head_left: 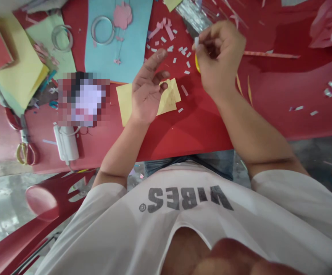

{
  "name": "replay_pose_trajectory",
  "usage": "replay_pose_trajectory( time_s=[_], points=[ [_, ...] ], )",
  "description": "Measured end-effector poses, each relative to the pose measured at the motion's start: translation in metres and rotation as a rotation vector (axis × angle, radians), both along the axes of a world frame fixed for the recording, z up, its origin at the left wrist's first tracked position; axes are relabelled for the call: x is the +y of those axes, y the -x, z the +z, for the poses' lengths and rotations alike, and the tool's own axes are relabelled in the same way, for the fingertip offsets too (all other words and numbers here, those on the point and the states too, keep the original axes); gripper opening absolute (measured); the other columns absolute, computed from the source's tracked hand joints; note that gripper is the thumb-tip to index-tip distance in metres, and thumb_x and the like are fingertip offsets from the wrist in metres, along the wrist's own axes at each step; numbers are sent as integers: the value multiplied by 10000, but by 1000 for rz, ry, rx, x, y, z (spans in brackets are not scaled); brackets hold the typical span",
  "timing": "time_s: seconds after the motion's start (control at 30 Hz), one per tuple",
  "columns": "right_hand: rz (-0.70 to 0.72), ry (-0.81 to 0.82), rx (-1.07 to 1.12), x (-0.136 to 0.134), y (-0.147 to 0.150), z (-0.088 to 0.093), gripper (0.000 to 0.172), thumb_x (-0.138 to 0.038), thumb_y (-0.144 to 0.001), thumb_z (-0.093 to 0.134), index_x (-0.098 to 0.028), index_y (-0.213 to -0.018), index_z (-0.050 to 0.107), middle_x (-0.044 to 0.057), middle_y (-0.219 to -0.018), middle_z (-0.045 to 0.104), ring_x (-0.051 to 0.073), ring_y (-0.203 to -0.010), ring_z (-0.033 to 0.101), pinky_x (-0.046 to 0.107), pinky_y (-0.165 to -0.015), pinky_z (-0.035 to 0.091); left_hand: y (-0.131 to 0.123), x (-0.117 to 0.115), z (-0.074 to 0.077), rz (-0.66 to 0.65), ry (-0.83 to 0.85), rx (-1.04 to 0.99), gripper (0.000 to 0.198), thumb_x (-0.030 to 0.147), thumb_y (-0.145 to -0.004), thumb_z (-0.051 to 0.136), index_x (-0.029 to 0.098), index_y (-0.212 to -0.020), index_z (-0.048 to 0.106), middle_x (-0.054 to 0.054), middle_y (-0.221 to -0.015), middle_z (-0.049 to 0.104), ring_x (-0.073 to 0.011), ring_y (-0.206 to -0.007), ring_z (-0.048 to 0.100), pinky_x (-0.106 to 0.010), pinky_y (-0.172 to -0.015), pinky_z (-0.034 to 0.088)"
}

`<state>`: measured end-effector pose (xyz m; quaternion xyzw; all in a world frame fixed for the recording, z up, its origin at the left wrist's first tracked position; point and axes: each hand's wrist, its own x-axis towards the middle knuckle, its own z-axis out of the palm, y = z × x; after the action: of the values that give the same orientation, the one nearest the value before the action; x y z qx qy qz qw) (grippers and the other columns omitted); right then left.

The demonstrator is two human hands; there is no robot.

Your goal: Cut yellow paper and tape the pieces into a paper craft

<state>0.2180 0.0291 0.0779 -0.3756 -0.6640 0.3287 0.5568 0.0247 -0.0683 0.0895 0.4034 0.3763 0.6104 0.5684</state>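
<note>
A small white piece (196, 41) is pinched in the grip of the right hand (222, 57) above the red worktop (189, 133), while the left hand (147, 89), its grip loosely open, is held over yellow paper (168, 104).

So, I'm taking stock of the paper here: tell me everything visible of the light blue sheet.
The light blue sheet looks like paper or thin card, plain and smooth. It lies flat on the red table, beyond the left hand, its far edge running out of view. On it sit a silvery ring, a pink flower cutout and smaller pink cutouts. A narrow orange edge shows along its near side. No hand holds it.
</note>
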Motion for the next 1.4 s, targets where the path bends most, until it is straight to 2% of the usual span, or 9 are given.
replay_pose_trajectory(
  time_s=[0.1, 0.2, 0.3, 0.43, 0.67, 0.8, 0.97, 1.1, 1.4],
  points=[
    [0, -56, -121, 22, -15, -13, 144, -368, -957, 707, -492, -903, 753, -110, -1093, 778, 301, -1069, 723, 584, -959, 583, 0, -1, 4, -32, 52, -31, 624, 275, -739, 569, 366, -1339, 715, 89, -1519, 628, -223, -1218, 663, -329, -935, 587],
    [-6, -82, -125, 29, -17, -16, 240, -334, -949, 723, -569, -913, 757, -123, -1048, 773, 322, -1020, 718, 587, -890, 569, -1, -2, 4, -23, 105, -25, 551, 304, -782, 602, 370, -1318, 712, 60, -1527, 638, -248, -1287, 662, -359, -1004, 588],
    [-79, -95, -102, 19, -10, -8, 192, -257, -961, 684, -433, -917, 746, -36, -925, 738, 287, -843, 666, 508, -773, 537, -2, -3, 4, -15, 135, -11, 506, 330, -846, 588, 352, -1339, 698, 42, -1549, 620, -266, -1353, 651, -392, -1059, 581],
    [7, -117, -30, -3, -2, 6, 241, -215, -1025, 535, -372, -1036, 718, -12, -867, 686, 234, -749, 617, 428, -709, 487, -2, -2, -1, -60, 139, -11, 545, 376, -814, 650, 338, -1355, 700, -1, -1549, 625, -284, -1351, 649, -388, -1032, 592],
    [106, -16, -125, -11, -1, 9, 112, -326, -977, 721, -417, -1037, 698, -41, -1027, 728, 247, -926, 635, 437, -869, 541, 1, 6, -19, -85, 139, 81, 578, 464, -814, 725, 331, -1375, 685, -46, -1502, 652, -321, -1366, 635, -430, -1057, 585],
    [105, -100, -73, -11, 2, 7, 191, -216, -986, 627, -373, -1001, 735, 4, -1170, 733, 250, -1086, 648, 445, -889, 522, 2, 8, -23, -89, 126, 122, 574, 526, -830, 714, 318, -1363, 674, -78, -1463, 650, -337, -1367, 634, -458, -1065, 570],
    [159, -84, -64, -24, 9, 12, 63, -375, -965, 692, -389, -1020, 720, -7, -985, 721, 246, -850, 626, 450, -790, 531, -5, 3, -15, -95, 121, 111, 520, 467, -837, 682, 325, -1338, 672, -55, -1454, 635, -305, -1287, 665, -445, -1031, 574],
    [164, -5, -74, -31, 13, 10, 96, -492, -967, 747, -400, -980, 722, -13, -976, 747, 261, -849, 628, 466, -788, 528, -10, -3, -8, -105, 87, 43, 525, 328, -846, 600, 300, -1364, 679, -28, -1504, 611, -251, -1246, 667, -405, -1009, 583],
    [98, 49, -105, -34, 13, 12, 208, -479, -891, 810, -362, -823, 651, -6, -801, 660, 257, -731, 570, 476, -743, 537, -7, 3, -22, -45, 3, 114, 545, 396, -788, 669, 316, -1325, 726, -27, -1453, 629, -284, -1248, 658, -416, -993, 569]
  ],
)
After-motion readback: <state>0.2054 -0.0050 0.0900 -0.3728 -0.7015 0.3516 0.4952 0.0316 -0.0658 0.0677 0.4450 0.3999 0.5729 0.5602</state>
